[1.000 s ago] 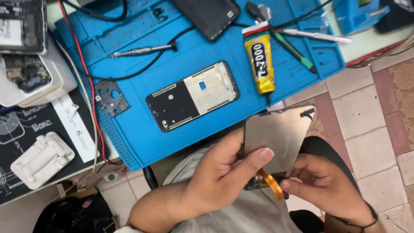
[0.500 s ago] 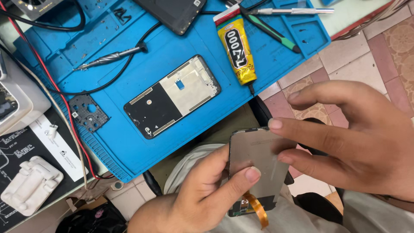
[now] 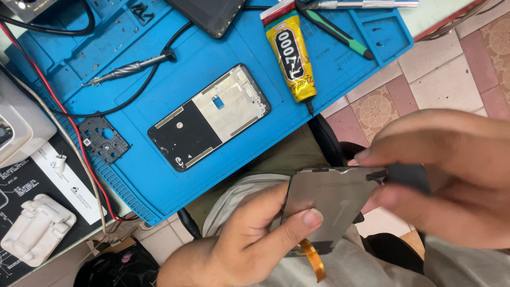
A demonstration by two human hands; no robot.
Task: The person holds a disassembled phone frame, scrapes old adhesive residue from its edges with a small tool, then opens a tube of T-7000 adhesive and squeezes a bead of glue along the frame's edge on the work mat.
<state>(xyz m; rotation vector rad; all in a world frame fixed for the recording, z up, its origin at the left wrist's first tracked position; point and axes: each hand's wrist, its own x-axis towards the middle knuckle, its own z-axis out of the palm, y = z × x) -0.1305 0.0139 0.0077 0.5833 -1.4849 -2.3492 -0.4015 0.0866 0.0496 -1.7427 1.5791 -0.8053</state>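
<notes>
While my left hand (image 3: 249, 242) is gripping the grey screen panel (image 3: 324, 204) from below, its thumb is pressing flat on the panel's face and the other fingers are curling behind it, so the panel is being pinched over my lap, tilted slightly. My right hand (image 3: 451, 175) is closing on the panel's upper right corner, forefinger above and thumb below, pinching a small dark piece (image 3: 406, 175) there; that hand is blurred, so I cannot tell exactly what the piece is. An orange ribbon cable (image 3: 313, 260) is hanging from the panel's lower edge, just under my left thumb.

Further out, the blue work mat (image 3: 175, 90) is lying on the bench, and a phone frame (image 3: 210, 117) is resting on it, well apart from the panel. A yellow glue tube (image 3: 292, 53) is lying near the mat's right side, with a green-handled tool (image 3: 334, 29) just beside it. A small perforated plate (image 3: 103, 139) is sitting near the mat's left edge, and a white plastic block (image 3: 34, 228) is lying at the bench's lower left
</notes>
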